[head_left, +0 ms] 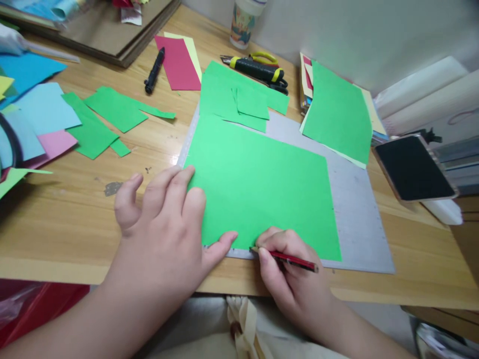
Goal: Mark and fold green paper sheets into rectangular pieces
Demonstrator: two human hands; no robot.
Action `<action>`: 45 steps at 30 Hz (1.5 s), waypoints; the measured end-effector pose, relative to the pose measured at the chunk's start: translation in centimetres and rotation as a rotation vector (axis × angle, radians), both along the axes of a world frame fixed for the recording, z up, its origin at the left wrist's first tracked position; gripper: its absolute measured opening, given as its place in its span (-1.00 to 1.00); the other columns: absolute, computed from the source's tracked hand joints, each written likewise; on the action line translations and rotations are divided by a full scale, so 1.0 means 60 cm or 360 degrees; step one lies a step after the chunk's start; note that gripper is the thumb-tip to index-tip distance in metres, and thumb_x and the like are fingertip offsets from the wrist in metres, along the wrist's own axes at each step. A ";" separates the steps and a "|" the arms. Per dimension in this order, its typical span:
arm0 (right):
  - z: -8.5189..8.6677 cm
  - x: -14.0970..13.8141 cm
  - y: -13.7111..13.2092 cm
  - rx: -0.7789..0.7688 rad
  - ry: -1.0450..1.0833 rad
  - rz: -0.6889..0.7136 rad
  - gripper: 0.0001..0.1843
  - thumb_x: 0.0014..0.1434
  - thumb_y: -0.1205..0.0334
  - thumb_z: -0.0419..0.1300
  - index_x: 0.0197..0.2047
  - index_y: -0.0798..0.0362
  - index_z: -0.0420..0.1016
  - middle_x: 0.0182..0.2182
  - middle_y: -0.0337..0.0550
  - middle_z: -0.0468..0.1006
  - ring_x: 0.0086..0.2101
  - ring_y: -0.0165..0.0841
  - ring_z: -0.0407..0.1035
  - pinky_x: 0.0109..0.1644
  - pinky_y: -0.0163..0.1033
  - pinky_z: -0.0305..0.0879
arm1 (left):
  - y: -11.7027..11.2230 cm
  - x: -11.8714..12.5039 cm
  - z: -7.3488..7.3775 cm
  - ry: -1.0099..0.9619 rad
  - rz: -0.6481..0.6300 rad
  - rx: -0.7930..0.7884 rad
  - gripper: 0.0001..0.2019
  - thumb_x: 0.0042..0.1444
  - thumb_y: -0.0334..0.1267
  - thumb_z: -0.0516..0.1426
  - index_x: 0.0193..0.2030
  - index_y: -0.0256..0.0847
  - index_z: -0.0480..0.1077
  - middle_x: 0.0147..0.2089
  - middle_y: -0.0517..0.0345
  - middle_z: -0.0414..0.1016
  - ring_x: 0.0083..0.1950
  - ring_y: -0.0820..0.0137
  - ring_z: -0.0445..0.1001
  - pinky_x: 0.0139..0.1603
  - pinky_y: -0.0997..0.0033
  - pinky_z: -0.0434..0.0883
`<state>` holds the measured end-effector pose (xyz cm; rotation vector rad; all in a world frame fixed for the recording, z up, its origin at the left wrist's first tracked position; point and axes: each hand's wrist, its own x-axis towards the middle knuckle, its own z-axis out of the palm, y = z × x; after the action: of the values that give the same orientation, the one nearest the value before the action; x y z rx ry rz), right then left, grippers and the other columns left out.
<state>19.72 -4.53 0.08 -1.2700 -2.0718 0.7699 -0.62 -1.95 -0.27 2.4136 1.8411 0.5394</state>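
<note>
A large green paper sheet [262,184] lies on a grey cutting mat [359,219] at the table's front. My left hand [168,219] rests on the sheet's left side with its fingers apart, the thumb near the front edge. A red and black pencil [294,260] is gripped in my right hand [288,259]. Its tip touches the sheet's front edge, beside several small dark marks. Smaller green paper pieces [232,94] lie at the back of the mat, partly against the large sheet.
Behind the mat lie a black and yellow utility knife [258,69] and scissors [264,57], near a patterned cup [243,22]. A black pen [154,71], red paper [179,62] and green offcuts [116,108] are at left. A paper stack [339,109] and phone [415,167] stand right.
</note>
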 end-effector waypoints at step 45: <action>-0.003 0.007 0.000 -0.0110 0.0462 -0.0033 -0.86 0.33 0.40 -0.02 -0.24 -0.02 0.24 -0.44 -0.27 0.32 -0.43 -0.41 0.30 -0.38 -0.26 0.23 | -0.002 0.004 0.002 0.0053 0.0027 -0.0003 -0.56 0.11 0.13 0.07 -0.14 -0.25 0.35 0.26 -0.38 0.32 0.32 -0.18 0.21 0.34 -0.31 -0.06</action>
<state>20.16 -4.50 -0.09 -1.1387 -1.8107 0.9622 -0.37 -2.05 -0.13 2.4222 1.8758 0.5018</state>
